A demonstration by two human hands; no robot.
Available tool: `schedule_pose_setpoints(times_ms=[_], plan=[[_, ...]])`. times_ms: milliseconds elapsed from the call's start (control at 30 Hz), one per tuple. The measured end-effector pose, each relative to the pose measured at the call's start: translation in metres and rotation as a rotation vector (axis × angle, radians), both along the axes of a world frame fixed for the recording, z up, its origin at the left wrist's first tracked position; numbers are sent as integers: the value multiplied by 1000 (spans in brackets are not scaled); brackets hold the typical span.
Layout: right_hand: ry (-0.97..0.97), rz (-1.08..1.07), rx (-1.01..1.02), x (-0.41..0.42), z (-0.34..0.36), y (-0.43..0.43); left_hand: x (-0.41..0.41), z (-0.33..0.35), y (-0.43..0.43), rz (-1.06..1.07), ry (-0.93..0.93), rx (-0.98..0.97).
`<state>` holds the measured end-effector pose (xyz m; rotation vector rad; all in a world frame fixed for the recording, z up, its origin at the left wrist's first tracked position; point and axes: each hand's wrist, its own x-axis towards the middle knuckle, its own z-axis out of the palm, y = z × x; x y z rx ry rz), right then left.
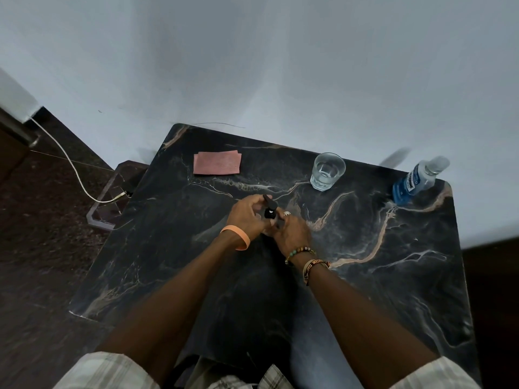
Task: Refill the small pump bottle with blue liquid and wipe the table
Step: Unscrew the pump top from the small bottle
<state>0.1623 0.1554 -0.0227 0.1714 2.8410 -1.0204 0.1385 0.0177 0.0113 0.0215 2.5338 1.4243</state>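
The small pump bottle (269, 210) stands at the middle of the black marble table (365, 276); only its black pump head shows between my hands. My left hand (247, 214) wraps the pump head from the left. My right hand (292, 230) grips the bottle's body from the right, hiding it. A clear bottle of blue liquid (415, 181) with a clear cap stands at the far right corner, about half full. A pink cloth (217, 163) lies folded flat at the far left of the table.
A glass (327, 171) with some clear water stands at the back, between the cloth and the blue bottle. A pale wall runs behind the table. A white cable (73, 169) trails over the dark floor on the left.
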Motion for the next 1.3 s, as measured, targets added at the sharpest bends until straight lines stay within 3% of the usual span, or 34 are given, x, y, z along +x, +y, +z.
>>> schedule_pose_setpoints(times_ms=[133,267,600,733,900,1067,1300], plan=[[39,-22,-33,2,-2,-1,-3,-1,-3,7,-23,-84],[63,-9,-28,1,0,-1,1,0,-2,-3,-25,32],[0,12,10,0,0,-1,1,1,3,22,-27,55],[57,-15,-5,1,-1,-1,-2,3,3,1,24,-114],[8,-25,-22,1,-1,-2,0,5,2,-64,43,-46],[-14,-22,-21,0,-1,-2,-5,4,2,-39,21,-152],[-24,-21,-64,2,0,-1,-1,-1,-3,-40,16,-23]])
